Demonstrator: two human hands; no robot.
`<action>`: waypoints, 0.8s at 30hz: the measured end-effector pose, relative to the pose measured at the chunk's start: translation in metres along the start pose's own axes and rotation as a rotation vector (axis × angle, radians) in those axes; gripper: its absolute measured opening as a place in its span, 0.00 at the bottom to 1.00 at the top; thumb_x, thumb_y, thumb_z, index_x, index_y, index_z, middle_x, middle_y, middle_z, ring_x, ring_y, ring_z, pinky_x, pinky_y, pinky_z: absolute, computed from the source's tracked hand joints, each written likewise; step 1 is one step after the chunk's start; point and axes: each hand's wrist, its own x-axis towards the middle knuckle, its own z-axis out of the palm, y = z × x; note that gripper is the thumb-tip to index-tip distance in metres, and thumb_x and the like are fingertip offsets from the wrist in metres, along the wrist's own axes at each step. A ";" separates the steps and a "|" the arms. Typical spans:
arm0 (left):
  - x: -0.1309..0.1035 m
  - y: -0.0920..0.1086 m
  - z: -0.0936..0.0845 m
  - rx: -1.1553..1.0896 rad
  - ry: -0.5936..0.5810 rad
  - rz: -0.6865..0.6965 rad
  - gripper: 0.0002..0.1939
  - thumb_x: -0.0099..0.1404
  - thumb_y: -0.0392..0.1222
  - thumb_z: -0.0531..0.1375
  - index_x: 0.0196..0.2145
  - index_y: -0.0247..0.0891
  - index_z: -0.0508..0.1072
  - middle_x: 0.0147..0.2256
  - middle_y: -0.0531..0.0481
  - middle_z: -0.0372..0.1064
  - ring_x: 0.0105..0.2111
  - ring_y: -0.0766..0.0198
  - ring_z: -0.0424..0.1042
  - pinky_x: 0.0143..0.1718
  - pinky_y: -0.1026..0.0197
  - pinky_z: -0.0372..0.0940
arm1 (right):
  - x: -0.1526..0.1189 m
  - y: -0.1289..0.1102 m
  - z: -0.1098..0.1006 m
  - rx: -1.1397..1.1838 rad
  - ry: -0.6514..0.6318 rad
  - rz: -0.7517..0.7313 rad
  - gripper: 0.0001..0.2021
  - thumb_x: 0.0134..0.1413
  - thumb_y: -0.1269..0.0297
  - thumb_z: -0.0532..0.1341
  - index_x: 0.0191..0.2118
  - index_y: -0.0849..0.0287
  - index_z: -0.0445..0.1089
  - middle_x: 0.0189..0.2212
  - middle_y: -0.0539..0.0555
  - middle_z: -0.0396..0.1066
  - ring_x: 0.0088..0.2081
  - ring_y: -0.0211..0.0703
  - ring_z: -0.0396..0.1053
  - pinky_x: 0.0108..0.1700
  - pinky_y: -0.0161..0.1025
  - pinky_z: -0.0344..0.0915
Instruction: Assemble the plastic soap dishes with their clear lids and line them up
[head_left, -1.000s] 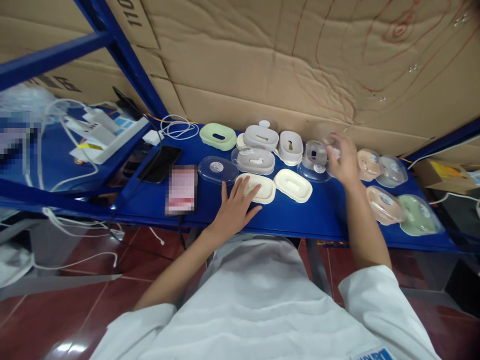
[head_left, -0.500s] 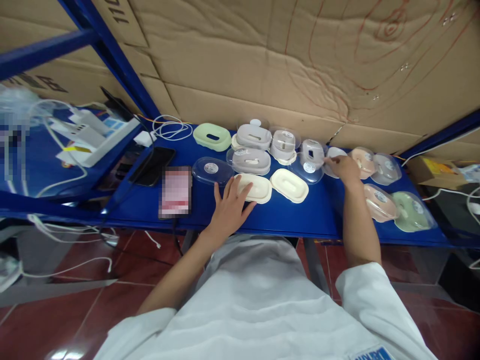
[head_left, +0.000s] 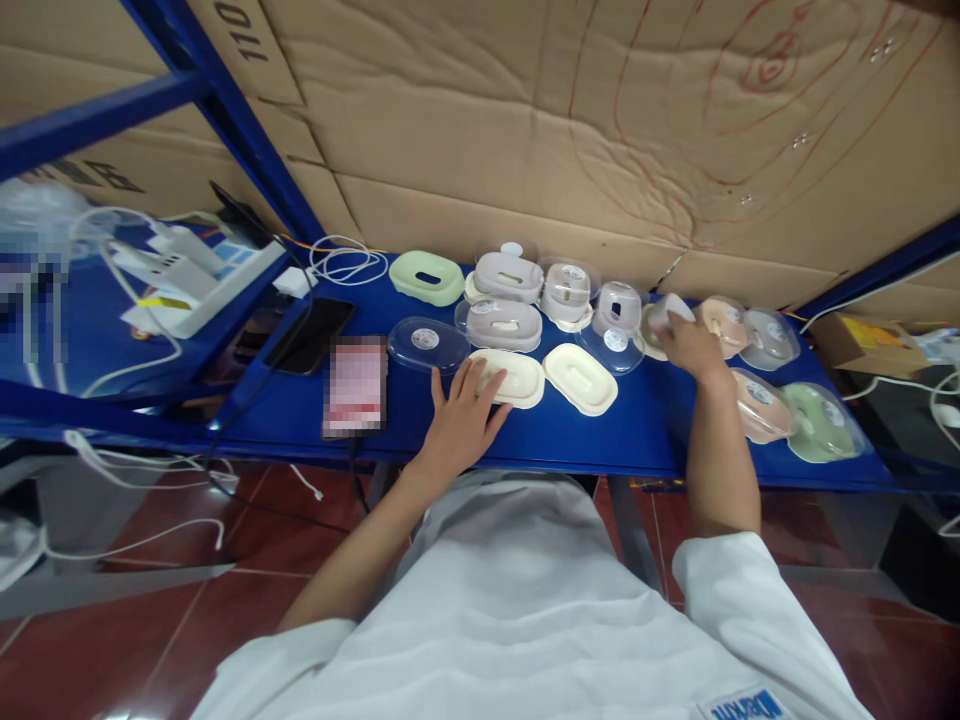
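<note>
My left hand lies with fingers spread on a cream oval tray. A second cream tray is just right of it. My right hand is closed around the edge of a pale lilac piece, which is tilted above a cream base. Left of that stand lilac dishes with clear covers, and a loose clear lid lies near my left fingertips. Peach dishes and a green covered one are right of my right forearm.
A pixelated phone-like device, a black phone and a coiled white cable lie at the left. A green dish stands at the back. Cardboard rises behind the blue table. A power strip is far left.
The pale lilac piece has tilted up under my right hand, showing the cream base below it. My left hand stays on the tray. The view has shifted slightly.
</note>
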 end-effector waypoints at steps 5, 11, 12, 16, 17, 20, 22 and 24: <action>0.000 -0.001 0.001 -0.003 0.005 0.007 0.26 0.80 0.53 0.51 0.69 0.41 0.67 0.72 0.34 0.60 0.73 0.38 0.57 0.72 0.22 0.42 | 0.002 -0.024 0.002 0.086 0.191 -0.106 0.30 0.75 0.58 0.48 0.77 0.62 0.52 0.73 0.69 0.59 0.72 0.61 0.57 0.70 0.59 0.57; -0.001 -0.003 0.002 0.006 0.017 0.017 0.26 0.81 0.53 0.50 0.69 0.41 0.67 0.72 0.34 0.60 0.73 0.39 0.56 0.72 0.23 0.42 | 0.004 -0.015 0.001 0.124 0.401 -0.147 0.29 0.74 0.60 0.48 0.76 0.56 0.55 0.78 0.64 0.45 0.76 0.58 0.47 0.73 0.60 0.45; -0.001 -0.003 0.003 0.006 0.019 0.019 0.26 0.81 0.53 0.50 0.69 0.41 0.67 0.71 0.34 0.60 0.73 0.39 0.56 0.72 0.23 0.41 | 0.005 -0.007 0.000 0.108 0.414 -0.033 0.29 0.74 0.60 0.48 0.76 0.57 0.55 0.78 0.65 0.45 0.75 0.59 0.47 0.72 0.60 0.45; -0.001 -0.003 0.004 0.006 0.023 0.021 0.27 0.81 0.53 0.50 0.69 0.40 0.67 0.71 0.34 0.61 0.73 0.39 0.57 0.72 0.23 0.41 | 0.011 0.021 0.006 0.088 0.304 0.430 0.33 0.67 0.55 0.61 0.73 0.63 0.58 0.74 0.76 0.52 0.72 0.67 0.49 0.67 0.64 0.49; -0.001 -0.003 0.005 0.007 0.023 0.020 0.27 0.81 0.53 0.50 0.69 0.40 0.67 0.71 0.34 0.61 0.73 0.39 0.57 0.72 0.23 0.41 | 0.013 0.025 0.009 0.096 0.280 0.476 0.34 0.64 0.55 0.64 0.71 0.63 0.60 0.72 0.77 0.55 0.70 0.67 0.52 0.65 0.64 0.50; -0.001 -0.003 0.004 0.012 0.023 0.020 0.27 0.81 0.53 0.50 0.69 0.40 0.67 0.72 0.33 0.60 0.73 0.39 0.56 0.72 0.23 0.42 | 0.017 0.028 0.012 0.112 0.301 0.507 0.31 0.62 0.55 0.65 0.68 0.59 0.65 0.67 0.73 0.61 0.64 0.65 0.58 0.61 0.61 0.56; -0.001 -0.002 0.003 0.015 0.022 0.023 0.27 0.81 0.53 0.50 0.69 0.40 0.67 0.72 0.32 0.58 0.73 0.39 0.56 0.72 0.23 0.42 | 0.017 0.028 0.010 0.126 0.335 0.525 0.28 0.64 0.57 0.63 0.67 0.58 0.66 0.66 0.71 0.62 0.62 0.64 0.61 0.59 0.59 0.59; -0.001 -0.001 0.002 0.010 0.019 0.023 0.27 0.81 0.52 0.50 0.69 0.40 0.67 0.72 0.32 0.57 0.73 0.38 0.56 0.72 0.23 0.43 | 0.017 0.029 0.005 0.141 0.368 0.524 0.24 0.66 0.60 0.60 0.65 0.60 0.68 0.65 0.71 0.64 0.61 0.62 0.64 0.58 0.55 0.61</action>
